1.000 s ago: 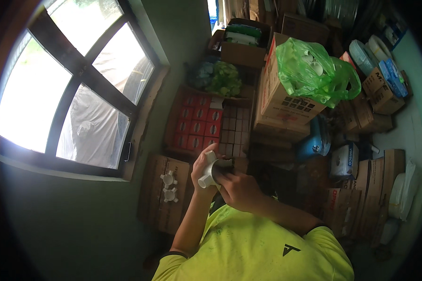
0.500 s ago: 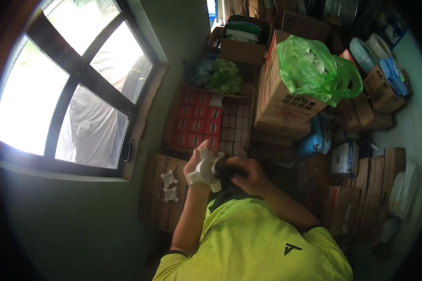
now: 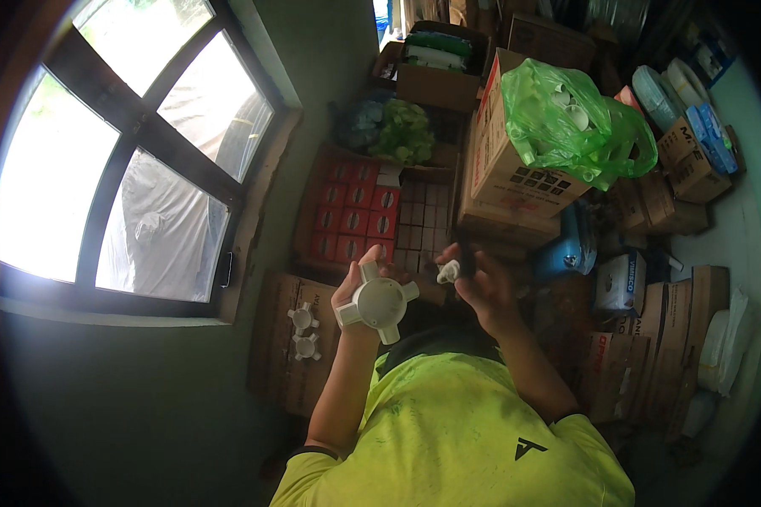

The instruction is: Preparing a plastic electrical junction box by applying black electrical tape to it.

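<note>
Held in my left hand (image 3: 347, 288) is a white round conduit junction box (image 3: 381, 304), its open cup facing up and short pipe stubs around the rim. My fingers wrap its far left side. To the right, apart from the box, my right hand (image 3: 492, 294) is closed on a dark handheld thing (image 3: 466, 259) with a knobby whitish end (image 3: 449, 271); its kind is not clear. Two smaller white junction boxes (image 3: 305, 346) lie on a cardboard box (image 3: 281, 372) left of my left forearm.
Ahead sits an open carton of red small boxes (image 3: 355, 221). A green plastic bag (image 3: 539, 127) of white fittings rests on a tall cardboard box (image 3: 516, 173). More cartons (image 3: 666, 338) are stacked at the right. A window (image 3: 144, 169) fills the left wall.
My right hand has drawn back to the right with the dark thing, away from the junction box. The box's open cup now shows whole; my left hand has barely moved.
</note>
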Motion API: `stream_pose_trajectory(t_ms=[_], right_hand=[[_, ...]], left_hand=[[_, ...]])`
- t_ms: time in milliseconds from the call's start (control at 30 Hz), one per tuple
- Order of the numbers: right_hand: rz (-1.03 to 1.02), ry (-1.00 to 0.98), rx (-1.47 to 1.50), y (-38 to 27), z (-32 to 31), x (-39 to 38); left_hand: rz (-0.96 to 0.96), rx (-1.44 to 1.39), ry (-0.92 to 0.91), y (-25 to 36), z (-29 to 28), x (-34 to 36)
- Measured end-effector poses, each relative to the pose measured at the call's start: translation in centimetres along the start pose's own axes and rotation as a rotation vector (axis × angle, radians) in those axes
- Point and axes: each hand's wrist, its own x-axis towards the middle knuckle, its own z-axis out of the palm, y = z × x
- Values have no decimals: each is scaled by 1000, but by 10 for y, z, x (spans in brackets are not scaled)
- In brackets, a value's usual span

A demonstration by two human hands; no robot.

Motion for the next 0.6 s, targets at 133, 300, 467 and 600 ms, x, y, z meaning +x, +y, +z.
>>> stream_pose_trajectory(t_ms=[133, 300, 467, 600], right_hand=[[240, -164, -61, -3, -4, -9], [-289, -315, -921, 7, 16, -11], [-292, -258, -980, 18, 24, -8], [-406, -312, -1183, 22, 21, -9]], left_hand=[[16, -10, -21, -2, -4, -1], [55, 225, 101, -7, 5, -4], [103, 282, 118, -12, 4, -3], [65, 313, 100, -5, -1, -4]])
